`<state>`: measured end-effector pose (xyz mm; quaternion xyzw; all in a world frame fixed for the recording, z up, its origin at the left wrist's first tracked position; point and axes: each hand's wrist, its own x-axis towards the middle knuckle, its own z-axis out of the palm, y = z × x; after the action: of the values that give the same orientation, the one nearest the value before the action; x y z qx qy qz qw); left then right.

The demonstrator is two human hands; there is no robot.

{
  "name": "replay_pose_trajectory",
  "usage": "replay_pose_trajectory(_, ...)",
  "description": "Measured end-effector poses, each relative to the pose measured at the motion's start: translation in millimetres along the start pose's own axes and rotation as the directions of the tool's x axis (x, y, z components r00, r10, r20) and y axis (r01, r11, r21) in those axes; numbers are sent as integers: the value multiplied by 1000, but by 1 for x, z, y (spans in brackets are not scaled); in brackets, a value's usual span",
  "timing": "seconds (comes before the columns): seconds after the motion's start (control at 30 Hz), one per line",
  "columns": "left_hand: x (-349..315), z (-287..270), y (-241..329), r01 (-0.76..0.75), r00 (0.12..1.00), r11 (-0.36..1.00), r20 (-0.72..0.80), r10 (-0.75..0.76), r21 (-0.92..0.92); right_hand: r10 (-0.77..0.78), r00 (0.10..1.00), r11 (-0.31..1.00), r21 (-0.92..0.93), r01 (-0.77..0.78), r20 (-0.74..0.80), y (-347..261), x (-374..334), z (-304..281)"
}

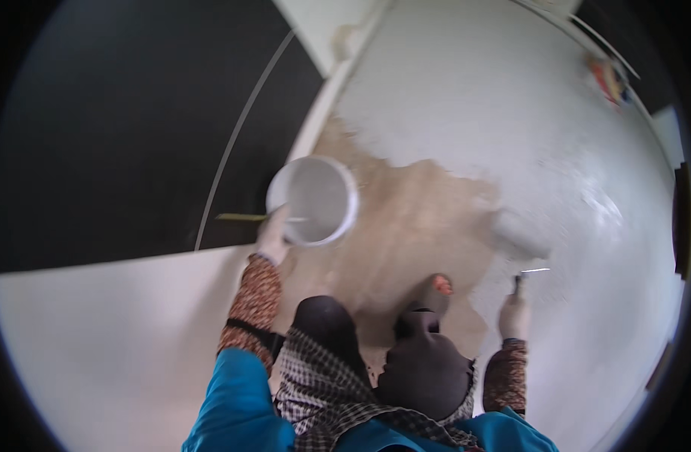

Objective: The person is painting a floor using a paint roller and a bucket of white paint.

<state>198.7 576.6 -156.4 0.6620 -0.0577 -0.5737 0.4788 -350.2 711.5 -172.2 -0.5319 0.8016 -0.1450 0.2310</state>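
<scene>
My left hand (271, 237), in what looks like a pale glove, is closed on the near left rim of a white bucket (348, 207). A thin yellow-green stick-like piece (240, 217) juts out leftward from that hand; its pale end shows over the bucket's mouth. Inside, the bucket looks whitish, and how much it contains I cannot tell. Over on the right, my right hand (515, 316) grips the dark handle of a paint roller (520, 233). Its white sleeve lies at the border between wet white coating (586, 188) and bare brownish floor (421, 211). The picture is somewhat blurred.
Between my hands are my knees and one foot (442, 285) on the brownish floor. A black panel (134, 135) with a pale line and a white surface (119, 331) fill the left. Red and yellow items (607, 81) lie at the far right, near the wall edge.
</scene>
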Motion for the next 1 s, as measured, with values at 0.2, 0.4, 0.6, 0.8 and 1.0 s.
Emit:
replay_pose_trajectory(0.2, -7, -8, 0, -9, 999, 991, -43, 15, 130, 112, 992, 994, 4, -112, -61, 56, 185, 13)
replay_pose_trajectory(0.4, 5, -10, -14, -26, 992, 998, -125, 32, 50, 207, 975, 977, -30, -210, -81, 93, 384, 10)
replay_pose_trajectory(0.6, -8, -13, -7, -70, 985, 985, -143, 93, 157, 328, 941, 926, 223, -304, -79, 82, 407, 19)
replay_pose_trajectory(0.8, -34, -34, -8, -137, 983, 974, -99, 156, 180, 416, 909, 826, 407, -391, 28, 27, 373, 26)
replay_pose_trajectory(1.0, -45, -50, -4, -295, 929, 898, -124, 350, 325, 210, 965, 916, 313, -251, 161, -97, 394, 103)
